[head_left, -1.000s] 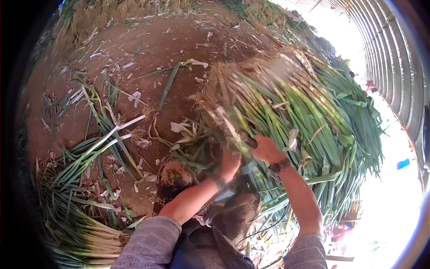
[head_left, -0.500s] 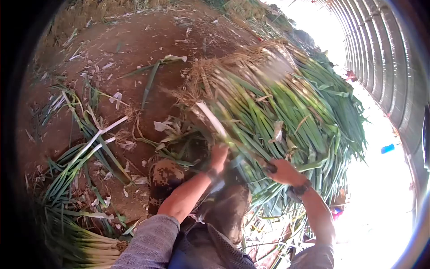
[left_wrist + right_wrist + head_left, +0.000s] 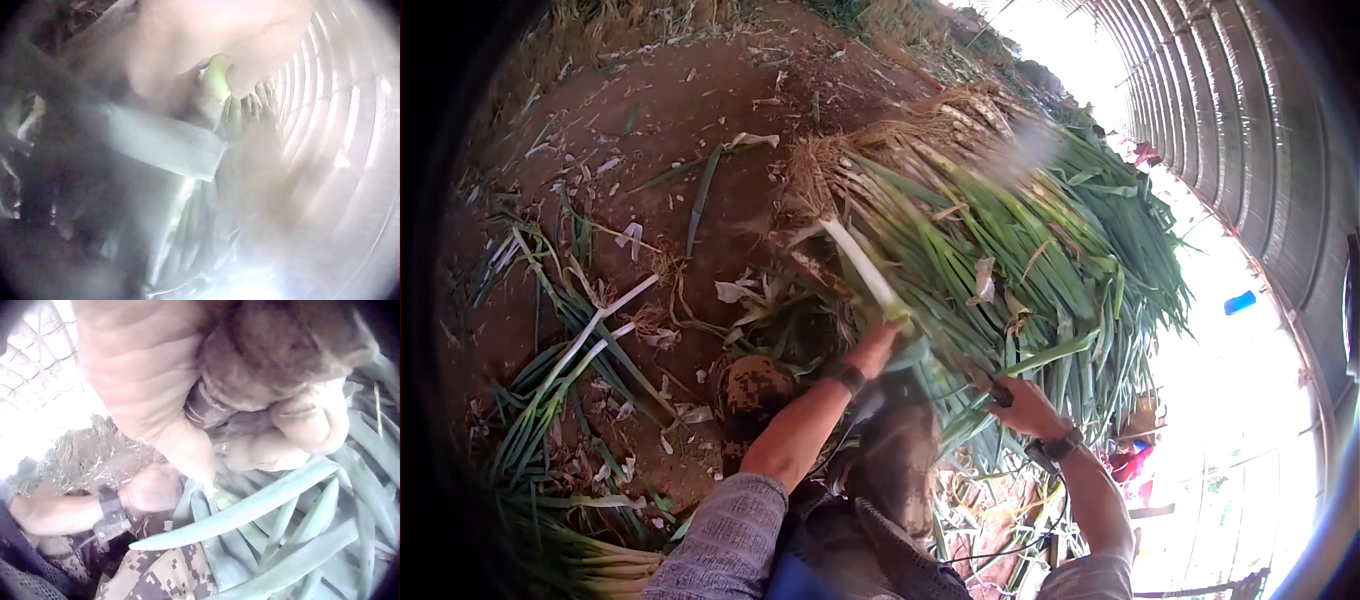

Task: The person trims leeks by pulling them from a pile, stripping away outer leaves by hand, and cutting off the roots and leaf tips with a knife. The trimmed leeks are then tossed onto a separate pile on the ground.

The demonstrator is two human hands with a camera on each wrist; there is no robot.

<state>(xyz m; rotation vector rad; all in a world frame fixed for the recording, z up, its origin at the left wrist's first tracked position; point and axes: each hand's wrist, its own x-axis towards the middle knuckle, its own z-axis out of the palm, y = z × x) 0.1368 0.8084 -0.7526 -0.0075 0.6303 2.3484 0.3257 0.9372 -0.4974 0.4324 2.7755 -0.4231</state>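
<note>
Green onion (image 3: 862,262) is located in front of the knees, at the near left edge of a large heap of green onions (image 3: 1010,240); its white shank points up and away from the person, with the roots at the far end. Left hand (image 3: 874,350) grips this stalk below the white section, fingers curled round it; the left wrist view is blurred but shows pale green between the digits. Right hand (image 3: 1030,410) is positioned to the right of the left hand, well apart from it, above the green leaves. Its fingers are curled round a dark brown item (image 3: 281,353), the exact type of which cannot be determined. Each wrist carries a dark band. Camouflage trousers (image 3: 752,395) cover the knees. On the brown soil (image 3: 730,80) at left lie loose onions (image 3: 600,325) with white shanks, among leaf scraps; a second pile (image 3: 612,562) occupies the lower left. A ribbed tunnel wall (image 3: 1280,170) curves along the right side.
</note>
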